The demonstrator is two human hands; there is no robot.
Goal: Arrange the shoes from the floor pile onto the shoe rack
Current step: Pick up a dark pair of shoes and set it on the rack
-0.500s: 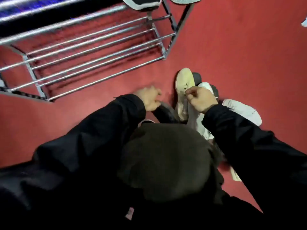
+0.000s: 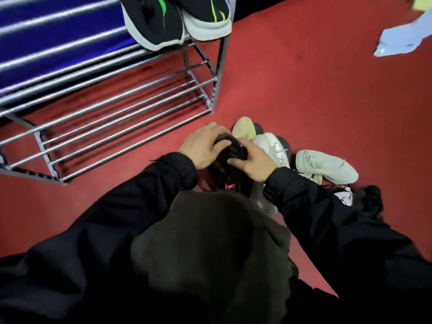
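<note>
Both hands met on a black shoe held just above the floor pile, in front of the person's dark sleeves. The left hand lay over the shoe's near-left side, its grip curled round the upper, thumb pressed along the top. The right hand clasped the other side, its fingers bent onto the dark fabric, so each grip was closed on the same shoe. A pink spot showed low on the shoe, partly hidden.

Behind the hands the pile held a yellowish shoe, a white shoe and a pale grey shoe further right, all on the red floor.

The metal shoe rack stood to the left; its lower rails were bare, and a pair of black sneakers with green stripes sat on its top tier at the right end. A light blue cloth lay on the floor, far right
</note>
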